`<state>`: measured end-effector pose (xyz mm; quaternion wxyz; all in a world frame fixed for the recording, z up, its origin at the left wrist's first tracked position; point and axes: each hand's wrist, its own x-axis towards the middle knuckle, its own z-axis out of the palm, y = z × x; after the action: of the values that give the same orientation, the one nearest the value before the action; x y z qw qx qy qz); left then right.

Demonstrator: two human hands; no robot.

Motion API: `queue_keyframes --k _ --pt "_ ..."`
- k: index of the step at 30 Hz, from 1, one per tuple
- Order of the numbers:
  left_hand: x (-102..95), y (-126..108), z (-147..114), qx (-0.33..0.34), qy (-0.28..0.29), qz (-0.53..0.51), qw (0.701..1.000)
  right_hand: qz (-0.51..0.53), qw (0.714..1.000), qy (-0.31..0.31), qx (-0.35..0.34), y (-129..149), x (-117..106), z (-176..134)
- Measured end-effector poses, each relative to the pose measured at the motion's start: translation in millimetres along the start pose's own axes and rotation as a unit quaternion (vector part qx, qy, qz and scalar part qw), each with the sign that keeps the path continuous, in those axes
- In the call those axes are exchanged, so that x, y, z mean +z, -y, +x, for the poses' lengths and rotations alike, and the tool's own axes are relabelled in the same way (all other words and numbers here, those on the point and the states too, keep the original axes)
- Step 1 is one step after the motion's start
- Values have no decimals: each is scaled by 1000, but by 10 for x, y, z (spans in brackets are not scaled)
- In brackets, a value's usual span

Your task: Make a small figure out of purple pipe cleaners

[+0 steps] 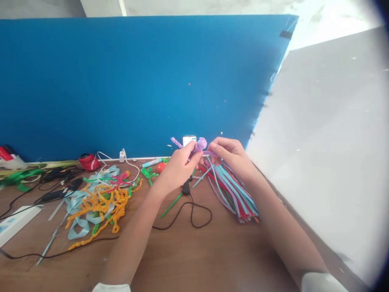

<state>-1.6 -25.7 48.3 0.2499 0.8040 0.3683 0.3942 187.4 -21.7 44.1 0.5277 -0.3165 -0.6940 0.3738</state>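
Observation:
My left hand is closed around a piece made of wound purple pipe cleaner, its rounded coil standing up between thumb and fingers. A twisted purple end sticks out to the left of that hand. Pinched in the fingers of my right hand is a purple strand that runs across to the piece. Both hands are raised over the back of the table. Below the right hand lies a bundle of pipe cleaners in light blue, red and purple. Behind the left hand a phone shows a lit screen.
Orange twisted pipe cleaners and light blue ribbon are heaped at the left. A black-handled tool with a looping cord lies below my hands. A white power strip sits far left. A blue panel borders the table's back.

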Motion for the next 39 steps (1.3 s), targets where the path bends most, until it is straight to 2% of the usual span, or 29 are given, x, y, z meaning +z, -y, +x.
queue_keyframes --k 6,15,21,25,30,35,39 --pt "-54 -17 23 9 -38 22 999 -72 997 -5 -18 64 -9 -31" --pt "-73 -39 -41 41 17 41 998 -62 995 56 -54 40 -98 -24" --pt "-128 -58 -60 49 38 55 997 -95 992 54 -64 78 -103 -65" --pt "-113 -65 -71 46 55 39 997 -65 995 53 -60 87 -96 -71" --pt "-45 -45 -46 46 7 17 999 -22 998 20 -51 54 -26 -46" --pt "2 -13 -27 29 -16 -13 999 -44 996 48 -64 41 19 -35" --pt "21 0 -24 18 -21 -35 999 -59 995 43 -74 44 0 -45"
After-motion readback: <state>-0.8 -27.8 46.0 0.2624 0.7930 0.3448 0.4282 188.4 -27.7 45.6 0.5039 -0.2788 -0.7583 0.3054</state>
